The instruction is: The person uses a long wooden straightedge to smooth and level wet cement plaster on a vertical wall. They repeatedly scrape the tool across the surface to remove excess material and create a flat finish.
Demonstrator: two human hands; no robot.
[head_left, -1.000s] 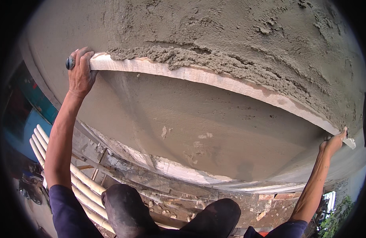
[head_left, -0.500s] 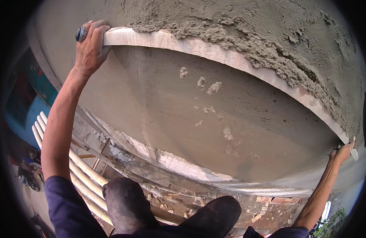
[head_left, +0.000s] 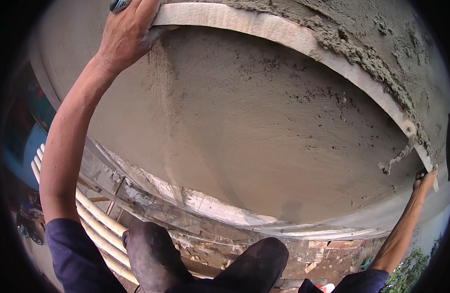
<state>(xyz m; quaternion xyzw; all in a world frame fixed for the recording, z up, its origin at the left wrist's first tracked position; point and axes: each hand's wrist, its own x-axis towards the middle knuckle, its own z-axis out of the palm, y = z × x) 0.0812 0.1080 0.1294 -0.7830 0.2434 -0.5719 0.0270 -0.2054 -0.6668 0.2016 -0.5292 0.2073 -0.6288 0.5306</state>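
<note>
A long pale wooden screed board (head_left: 278, 30) lies against a wall of wet grey mortar (head_left: 220, 132), looking bowed through the lens. My left hand (head_left: 130, 36) grips its left end near the top of the view, with a dark-stoned ring on one finger. At the far right, my right hand (head_left: 425, 178) is closed round the other end. Rough mortar (head_left: 352, 51) is heaped along the board's upper edge. Below the board the surface is smoother, with small pits. A strand of mortar (head_left: 397, 160) dangles under the board near my right hand.
Thick pale bamboo poles (head_left: 103, 222) run below at the left, beside my knees (head_left: 154, 256). Under the wall's lower edge is ground strewn with rubble and broken bricks (head_left: 332, 244). A green plant (head_left: 408, 271) shows at the lower right.
The board has moved higher up the wall, most clearly at its left end, with my left hand. Falling mortar clumps below it are gone; a dangling strand now shows at the right.
</note>
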